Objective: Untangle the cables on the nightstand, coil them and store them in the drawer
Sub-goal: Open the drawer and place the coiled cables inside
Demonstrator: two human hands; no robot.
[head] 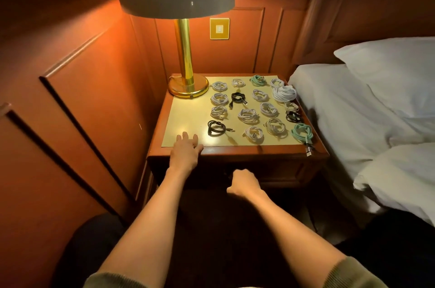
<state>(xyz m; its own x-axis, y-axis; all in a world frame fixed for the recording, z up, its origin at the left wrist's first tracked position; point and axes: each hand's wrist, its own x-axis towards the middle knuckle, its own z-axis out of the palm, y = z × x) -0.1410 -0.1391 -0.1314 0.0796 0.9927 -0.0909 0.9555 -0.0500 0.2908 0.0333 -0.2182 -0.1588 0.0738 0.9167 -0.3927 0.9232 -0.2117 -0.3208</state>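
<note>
Several coiled cables lie in rows on the wooden nightstand [235, 152]: white ones [248, 115], black ones [216, 127] and mint-green ones [302, 132]. The near green coil hangs its plug over the front right corner. My left hand [186, 150] rests flat on the top's front left edge, fingers straight. My right hand [242, 181] is curled at the drawer front [277, 170], at about the spot of its handle, which the hand hides. The drawer looks closed.
A brass lamp [187, 85] with a wide shade stands at the nightstand's back left. A bed with white pillows [386, 90] flanks the right side. Wood-panelled wall stands to the left and behind, with a light switch [219, 28].
</note>
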